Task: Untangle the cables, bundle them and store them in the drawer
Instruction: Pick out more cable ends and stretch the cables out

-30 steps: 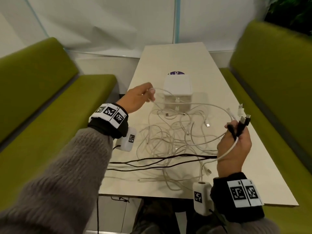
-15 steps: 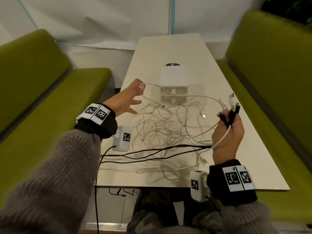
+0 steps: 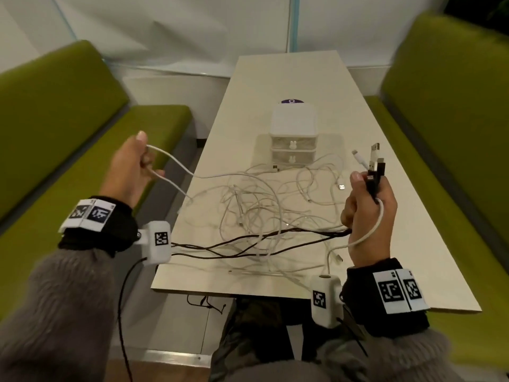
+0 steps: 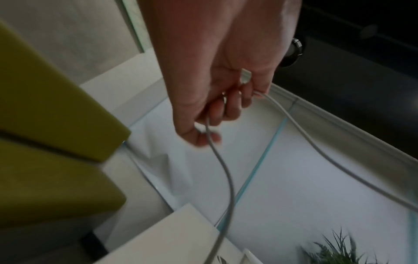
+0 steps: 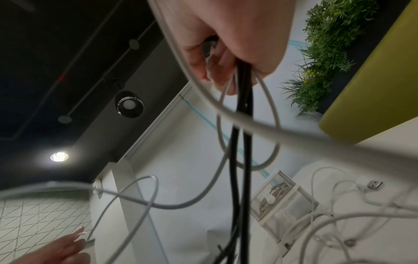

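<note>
white cable (image 3: 176,164) pinched in left grip (image 3: 129,172), right grip (image 3: 366,213) clenching plug ends (image 3: 374,166) – both raised

No readable words, brands or numbers showed. The wristbands (image 3: 91,215) and the wrist camera housings (image 3: 157,241) carried only black-and-white square code markers. The purple sticker (image 3: 292,101) on the counter (image 3: 399,244) bore a white mark too small to read.

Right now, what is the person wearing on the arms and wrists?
Both arms have fuzzy grey knit sleeves. Each wrist carries a black band with white square-code tags, left and right, and a white camera box with a code marker beneath it. A thin black wire hangs from the left box.
</note>
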Tool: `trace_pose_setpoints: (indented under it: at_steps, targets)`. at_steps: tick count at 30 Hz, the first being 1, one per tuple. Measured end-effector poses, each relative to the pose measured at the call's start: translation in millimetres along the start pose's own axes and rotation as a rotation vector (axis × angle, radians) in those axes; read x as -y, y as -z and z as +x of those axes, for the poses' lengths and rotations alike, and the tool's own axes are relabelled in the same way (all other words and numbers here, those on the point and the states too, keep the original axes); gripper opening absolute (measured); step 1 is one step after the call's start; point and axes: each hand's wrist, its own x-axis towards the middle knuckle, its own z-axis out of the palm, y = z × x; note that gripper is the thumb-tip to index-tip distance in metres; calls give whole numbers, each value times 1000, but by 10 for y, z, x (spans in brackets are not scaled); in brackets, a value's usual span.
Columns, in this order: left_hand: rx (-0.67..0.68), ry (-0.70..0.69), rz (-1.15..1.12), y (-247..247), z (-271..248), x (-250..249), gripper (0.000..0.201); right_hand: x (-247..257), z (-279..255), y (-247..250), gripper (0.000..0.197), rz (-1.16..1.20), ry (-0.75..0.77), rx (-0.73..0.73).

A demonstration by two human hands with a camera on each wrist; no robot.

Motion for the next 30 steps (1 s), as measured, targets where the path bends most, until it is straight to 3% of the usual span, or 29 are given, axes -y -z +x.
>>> trace_pose_setpoints:
  at_steps: [2,4,10,15,17,20,22,24,26,28,30]
  targets:
    - [142,94,-61,-76,-94,58,27,20,-29,-31,20,14,-8,-6]
    - [218,100,-48,-186,-168,63,24,28,-38,-22,20,29,-9,-15]
    - [158,-30,-81,-137,-152,-162,26,10,-46,29,21,28,-36,-51]
    - [268,-75,-149,-472,-191,-392,25,-38,-51,-27,18,-41,-12,16]
    - [367,-145,-16,-670,-229,-497,20,-53,-53,-75,15,-87,2,61]
    - [464,-392,475,-790,-279,-519,15,-52,-42,-64,14,-99,-14,56]
    - [380,-492,686,-629,-264,-435,25,-26,-23,-4,21,-40,-54,7]
    - [161,-559,883,-279,-160,-279,30,-4,-4,41,30,12,-90,-37]
    - [-93,-445,1070,158,-22,-68,33,5,5,54,35,51,-112,-55]
    - [-290,-107,1279,602,142,221,33,9,-1,24,35,86,-129,-41]
    - [-302,233,1443,947,240,519,28,4,-16,-16,36,115,-139,0]
